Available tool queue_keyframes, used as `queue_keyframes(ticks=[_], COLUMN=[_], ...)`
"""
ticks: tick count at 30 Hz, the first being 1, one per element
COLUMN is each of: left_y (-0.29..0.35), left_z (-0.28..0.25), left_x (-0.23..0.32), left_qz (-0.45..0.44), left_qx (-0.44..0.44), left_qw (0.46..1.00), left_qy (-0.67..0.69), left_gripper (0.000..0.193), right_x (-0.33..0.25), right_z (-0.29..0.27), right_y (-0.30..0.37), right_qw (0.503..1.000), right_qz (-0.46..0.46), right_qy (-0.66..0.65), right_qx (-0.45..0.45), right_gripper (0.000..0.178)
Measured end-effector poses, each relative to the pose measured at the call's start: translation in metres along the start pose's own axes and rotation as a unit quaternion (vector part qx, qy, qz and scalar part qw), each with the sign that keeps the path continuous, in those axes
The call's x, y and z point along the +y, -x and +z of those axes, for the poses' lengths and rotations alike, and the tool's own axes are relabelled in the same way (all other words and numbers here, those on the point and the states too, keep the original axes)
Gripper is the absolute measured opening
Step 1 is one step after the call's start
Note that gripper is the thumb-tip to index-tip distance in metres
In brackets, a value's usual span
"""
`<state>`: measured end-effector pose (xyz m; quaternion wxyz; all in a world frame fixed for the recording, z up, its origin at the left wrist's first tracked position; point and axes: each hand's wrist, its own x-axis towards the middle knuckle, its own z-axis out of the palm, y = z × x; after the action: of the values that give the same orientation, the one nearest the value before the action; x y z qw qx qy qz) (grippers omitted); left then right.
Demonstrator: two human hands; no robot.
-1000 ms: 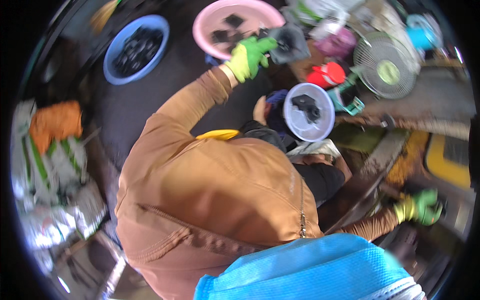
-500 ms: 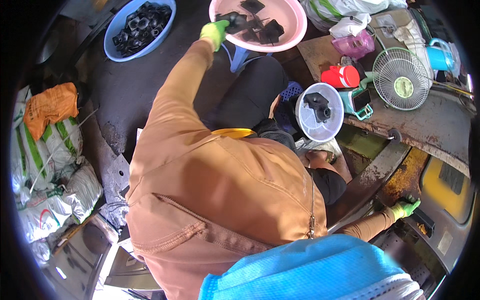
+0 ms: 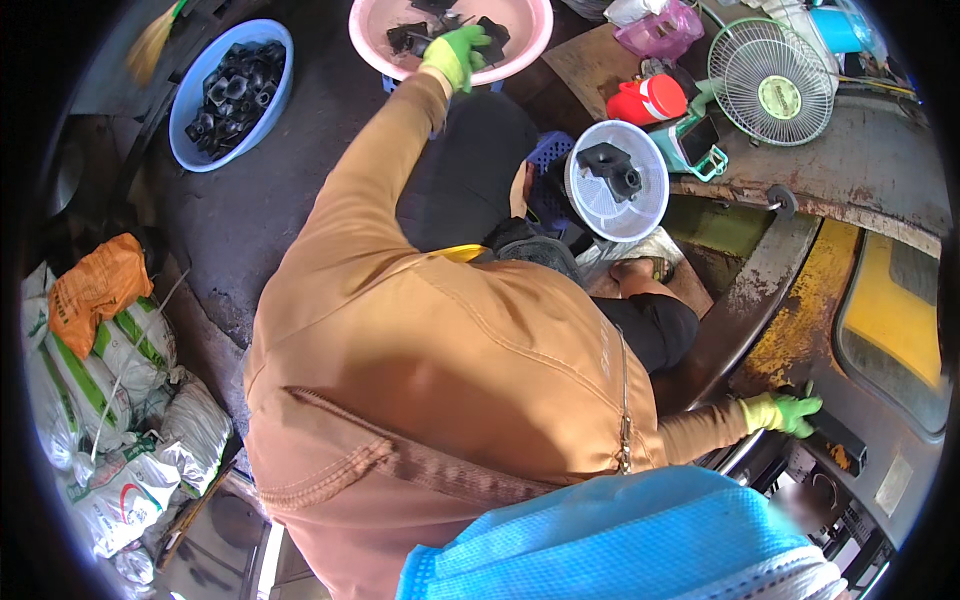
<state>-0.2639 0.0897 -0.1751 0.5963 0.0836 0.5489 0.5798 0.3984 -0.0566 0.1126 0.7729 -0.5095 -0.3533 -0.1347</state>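
My left hand (image 3: pixel 457 55), in a green glove, reaches over the near rim of a pink basin (image 3: pixel 540 45). Its fingers are stretched out beside a black molded part (image 3: pixel 491 38), with nothing plainly gripped. More dark parts, one of them a black piece (image 3: pixel 408 38), lie in the basin. Far to the right, my right hand (image 3: pixel 785 412), gloved too, has its fingers extended at the edge of a machine door (image 3: pixel 800 310). A dark handle-like bar (image 3: pixel 838 440) sits just beyond its fingertips; whether they touch is unclear.
A blue basin (image 3: pixel 178 130) full of black parts stands at the left. A white strainer basket (image 3: pixel 655 215) holding black parts sits near my legs. Beyond it are a red jug (image 3: pixel 645 100) and a green fan (image 3: pixel 775 85). White sacks (image 3: pixel 130 400) are piled at left.
The view has shifted, moving the basins left. My left hand, earlier with a black part at the pink basin's left rim, is now farther in with fingers extended. My right hand remains by the machine.
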Motion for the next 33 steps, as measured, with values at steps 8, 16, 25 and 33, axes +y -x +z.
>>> queue_keyframes(ticks=[8,16,25,33], left_y=[0.137,0.108,0.09,0.096], left_z=[0.101,0.082,0.074,0.071], left_x=[-0.073,-0.128,-0.144,-0.141], left_qz=[-0.134,-0.18,-0.175,-0.167], left_qx=[-0.348,-0.174,-0.198,-0.224], left_qw=[0.921,0.958,0.933,0.918], left_qy=[-0.113,-0.141,-0.244,-0.282], left_gripper=[0.028,0.019,0.022,0.022], right_x=[-0.042,-0.057,-0.068,-0.078], right_z=[-0.056,-0.082,-0.097,-0.112], right_y=[0.015,0.015,0.011,0.01], right_qw=[0.989,0.974,0.938,0.897], right_qz=[-0.101,-0.157,-0.265,-0.351], right_qy=[0.106,0.157,0.217,0.266], right_qx=[-0.016,-0.037,-0.046,-0.04], right_gripper=[0.026,0.025,0.025,0.024])
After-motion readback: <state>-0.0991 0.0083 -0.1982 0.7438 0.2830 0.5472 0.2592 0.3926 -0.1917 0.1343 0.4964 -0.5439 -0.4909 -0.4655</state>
